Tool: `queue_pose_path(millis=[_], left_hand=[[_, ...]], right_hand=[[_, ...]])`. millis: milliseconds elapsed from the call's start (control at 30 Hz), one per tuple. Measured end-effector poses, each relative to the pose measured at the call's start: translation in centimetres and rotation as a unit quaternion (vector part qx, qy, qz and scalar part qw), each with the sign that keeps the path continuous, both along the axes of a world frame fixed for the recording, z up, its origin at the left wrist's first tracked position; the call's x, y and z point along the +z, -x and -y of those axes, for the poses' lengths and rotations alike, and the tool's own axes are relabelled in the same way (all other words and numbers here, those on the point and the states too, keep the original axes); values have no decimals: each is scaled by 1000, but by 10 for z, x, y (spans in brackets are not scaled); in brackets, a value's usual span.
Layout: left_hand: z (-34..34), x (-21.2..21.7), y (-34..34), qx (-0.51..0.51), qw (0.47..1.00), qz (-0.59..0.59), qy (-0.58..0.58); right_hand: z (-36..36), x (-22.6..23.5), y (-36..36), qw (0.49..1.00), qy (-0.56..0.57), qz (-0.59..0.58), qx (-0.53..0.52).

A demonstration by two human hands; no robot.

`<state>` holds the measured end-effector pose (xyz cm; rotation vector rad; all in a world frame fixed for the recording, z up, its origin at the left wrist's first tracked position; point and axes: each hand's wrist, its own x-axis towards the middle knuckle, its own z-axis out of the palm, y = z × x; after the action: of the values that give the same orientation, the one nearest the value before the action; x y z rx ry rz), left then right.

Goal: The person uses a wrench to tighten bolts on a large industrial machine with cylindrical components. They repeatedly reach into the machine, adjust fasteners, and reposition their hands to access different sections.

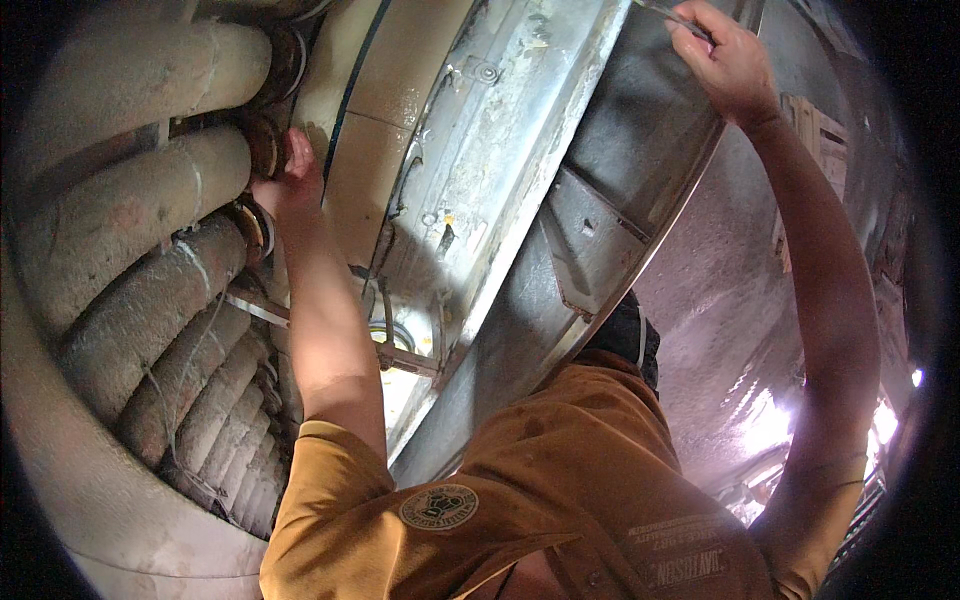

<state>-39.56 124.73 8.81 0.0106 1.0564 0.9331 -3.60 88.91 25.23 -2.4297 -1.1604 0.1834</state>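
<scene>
**Beside a column of dusty cylinders, two hands work far apart**

At the left of my remote view, grey-brown cylinders (145, 190) lie stacked one below another. By the end of the second one from the top, I have the person's left hand (292, 187) with its fingers pointing up, close to a brown ring (264, 146). I cannot tell whether those fingers grip the ring or only rest near it.

Well apart from it, at the upper right, the right hand (735, 70) is closed around a thin grey rod (658, 11). The rod slants up and left out of the fingers, over the upper end of a pale, stained metal beam (500, 130).

Between the two hands I see a wet, tan panel (370, 155), then that beam, then a dark metal trough (650, 90) with a bracket plate (595, 235) set across it. Below, an orange-brown shirt (570, 440) fills my view, and a bright light (768, 425) glares at the lower right.
</scene>
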Motion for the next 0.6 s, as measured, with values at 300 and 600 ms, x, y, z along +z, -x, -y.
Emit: queue_pose_path(millis=[300,600], left_hand=[[-21,-36,22,19,999,48,-17],[-34,-38,84,-334,913,176,-152]], right_hand=[[0,-3,0,1000,-6,-11,5],[-2,0,0,1000,-4,-24,-3]])
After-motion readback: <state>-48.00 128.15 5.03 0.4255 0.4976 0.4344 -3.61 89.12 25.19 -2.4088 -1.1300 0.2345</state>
